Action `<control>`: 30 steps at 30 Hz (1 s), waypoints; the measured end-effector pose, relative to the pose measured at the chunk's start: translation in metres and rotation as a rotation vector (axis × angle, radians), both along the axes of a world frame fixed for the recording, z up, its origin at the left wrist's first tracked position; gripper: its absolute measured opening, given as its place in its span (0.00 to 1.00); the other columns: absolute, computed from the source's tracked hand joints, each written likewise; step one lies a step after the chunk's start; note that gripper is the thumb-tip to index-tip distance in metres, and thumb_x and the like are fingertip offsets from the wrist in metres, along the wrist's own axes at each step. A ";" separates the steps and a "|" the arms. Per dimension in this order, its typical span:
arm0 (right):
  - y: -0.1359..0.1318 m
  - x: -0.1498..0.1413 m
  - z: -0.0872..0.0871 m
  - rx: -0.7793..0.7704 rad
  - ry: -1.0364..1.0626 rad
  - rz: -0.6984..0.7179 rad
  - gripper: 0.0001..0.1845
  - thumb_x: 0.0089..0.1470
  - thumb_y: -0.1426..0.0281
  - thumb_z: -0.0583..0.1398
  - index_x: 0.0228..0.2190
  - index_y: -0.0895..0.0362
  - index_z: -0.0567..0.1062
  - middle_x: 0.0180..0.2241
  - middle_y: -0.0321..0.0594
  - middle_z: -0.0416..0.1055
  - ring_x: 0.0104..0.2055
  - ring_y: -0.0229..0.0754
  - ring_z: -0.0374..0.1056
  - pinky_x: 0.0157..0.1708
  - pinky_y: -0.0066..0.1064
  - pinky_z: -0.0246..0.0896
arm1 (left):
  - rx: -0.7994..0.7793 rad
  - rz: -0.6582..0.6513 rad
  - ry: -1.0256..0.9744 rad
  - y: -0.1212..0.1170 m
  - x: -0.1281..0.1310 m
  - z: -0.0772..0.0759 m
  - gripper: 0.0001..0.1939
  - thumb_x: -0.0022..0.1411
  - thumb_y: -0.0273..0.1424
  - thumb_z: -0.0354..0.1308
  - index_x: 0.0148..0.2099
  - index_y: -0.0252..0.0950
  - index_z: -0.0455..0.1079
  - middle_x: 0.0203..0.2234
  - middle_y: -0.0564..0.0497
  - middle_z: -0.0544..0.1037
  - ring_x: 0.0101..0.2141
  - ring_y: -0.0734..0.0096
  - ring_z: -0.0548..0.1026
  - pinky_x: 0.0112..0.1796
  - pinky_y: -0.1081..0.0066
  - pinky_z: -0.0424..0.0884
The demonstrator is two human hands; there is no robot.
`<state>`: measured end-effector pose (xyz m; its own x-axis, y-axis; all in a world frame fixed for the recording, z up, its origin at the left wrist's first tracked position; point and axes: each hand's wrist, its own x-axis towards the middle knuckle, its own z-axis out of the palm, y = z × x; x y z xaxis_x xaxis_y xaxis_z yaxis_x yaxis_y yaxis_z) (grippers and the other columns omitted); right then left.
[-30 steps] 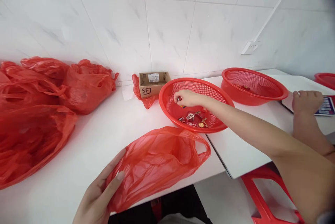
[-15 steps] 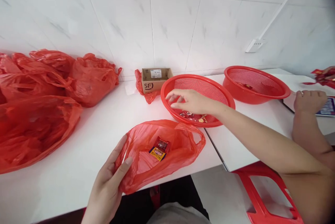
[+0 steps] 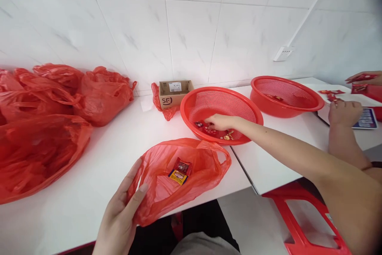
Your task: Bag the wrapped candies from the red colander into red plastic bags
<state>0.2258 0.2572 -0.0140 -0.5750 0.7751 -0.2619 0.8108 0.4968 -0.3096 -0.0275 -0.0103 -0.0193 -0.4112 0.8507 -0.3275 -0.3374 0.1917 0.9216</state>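
Observation:
My left hand pinches the left edge of a thin red plastic bag, which lies with its mouth spread wide at the table's front edge. Inside the bag are a small red wrapped candy and a yellow-and-blue packet. My right hand reaches down into a red plastic colander, its fingers curled among several small wrapped candies. The fingertips are partly hidden, and what they grip cannot be made out.
Full red bags stand at the left, before an open red bag. Behind is a small cardboard box. Another red colander stands to the right, near a co-worker's hand and a scale. A red stool is below.
My right hand has lowered from above the colander down to the candies, its fingers curling in. My left hand still holds the bag. At the right, the co-worker's hands have shifted.

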 end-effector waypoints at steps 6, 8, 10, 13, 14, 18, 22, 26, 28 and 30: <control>0.025 0.010 0.022 -0.048 0.079 0.038 0.09 0.62 0.66 0.57 0.37 0.59 0.74 0.38 0.41 0.74 0.39 0.40 0.70 0.42 0.34 0.66 | 0.008 0.009 0.011 -0.001 -0.006 -0.006 0.39 0.52 0.42 0.68 0.65 0.46 0.62 0.61 0.46 0.69 0.55 0.50 0.72 0.51 0.61 0.73; 0.018 0.008 0.038 -0.030 0.197 0.050 0.10 0.62 0.65 0.55 0.35 0.58 0.73 0.37 0.39 0.74 0.39 0.39 0.69 0.41 0.31 0.63 | 0.005 0.010 0.016 -0.001 -0.005 -0.003 0.39 0.52 0.42 0.68 0.65 0.46 0.62 0.62 0.47 0.68 0.55 0.49 0.72 0.51 0.62 0.74; -0.002 -0.002 0.054 -0.065 0.408 0.094 0.11 0.61 0.62 0.55 0.36 0.56 0.72 0.37 0.38 0.74 0.39 0.38 0.69 0.40 0.30 0.63 | 0.009 0.006 0.003 0.000 -0.002 0.001 0.40 0.52 0.41 0.68 0.66 0.45 0.62 0.62 0.46 0.68 0.55 0.50 0.72 0.50 0.64 0.75; -0.053 -0.030 0.064 -0.191 0.608 0.258 0.09 0.58 0.61 0.57 0.35 0.53 0.73 0.37 0.36 0.75 0.39 0.39 0.70 0.40 0.31 0.63 | 0.019 -0.005 -0.024 0.003 0.003 0.006 0.41 0.53 0.39 0.67 0.67 0.45 0.59 0.63 0.45 0.67 0.55 0.51 0.73 0.49 0.65 0.75; -0.072 -0.041 0.062 -0.205 0.582 0.313 0.08 0.59 0.63 0.57 0.34 0.52 0.74 0.37 0.35 0.75 0.39 0.40 0.70 0.41 0.32 0.64 | 0.020 -0.008 -0.025 0.004 0.004 0.008 0.42 0.53 0.39 0.67 0.68 0.44 0.58 0.62 0.44 0.67 0.54 0.51 0.73 0.48 0.65 0.75; -0.121 -0.075 0.046 -0.122 0.445 0.310 0.11 0.61 0.65 0.54 0.41 0.44 0.76 0.40 0.33 0.76 0.42 0.43 0.72 0.44 0.36 0.65 | 0.047 -0.012 -0.007 0.006 0.007 0.009 0.41 0.55 0.37 0.67 0.68 0.44 0.58 0.62 0.45 0.68 0.57 0.52 0.70 0.52 0.63 0.73; -0.099 -0.063 0.052 -0.025 0.474 0.160 0.16 0.63 0.59 0.52 0.49 0.46 0.73 0.45 0.35 0.76 0.44 0.43 0.72 0.45 0.35 0.65 | 0.080 0.026 -0.001 0.006 0.007 0.008 0.38 0.55 0.35 0.67 0.66 0.42 0.61 0.62 0.45 0.68 0.61 0.54 0.65 0.58 0.64 0.66; -0.048 -0.018 0.055 0.153 0.108 -0.022 0.22 0.58 0.60 0.59 0.53 0.49 0.70 0.51 0.45 0.71 0.50 0.53 0.69 0.47 0.43 0.62 | 0.054 0.036 0.000 0.004 0.006 0.008 0.38 0.54 0.37 0.67 0.66 0.45 0.61 0.62 0.48 0.68 0.59 0.53 0.68 0.56 0.63 0.68; -0.032 0.002 0.043 0.052 -0.223 -0.100 0.30 0.50 0.62 0.65 0.55 0.49 0.70 0.53 0.51 0.68 0.51 0.62 0.68 0.45 0.47 0.63 | 0.044 0.037 0.009 0.003 0.006 0.008 0.38 0.54 0.38 0.67 0.65 0.46 0.62 0.63 0.49 0.66 0.59 0.52 0.68 0.56 0.63 0.69; -0.025 0.015 0.027 -0.070 -0.389 -0.133 0.30 0.47 0.63 0.67 0.53 0.50 0.72 0.54 0.54 0.66 0.52 0.66 0.66 0.41 0.48 0.64 | 0.046 0.035 0.008 0.003 0.006 0.007 0.39 0.53 0.38 0.68 0.66 0.46 0.61 0.63 0.49 0.66 0.59 0.51 0.67 0.56 0.62 0.69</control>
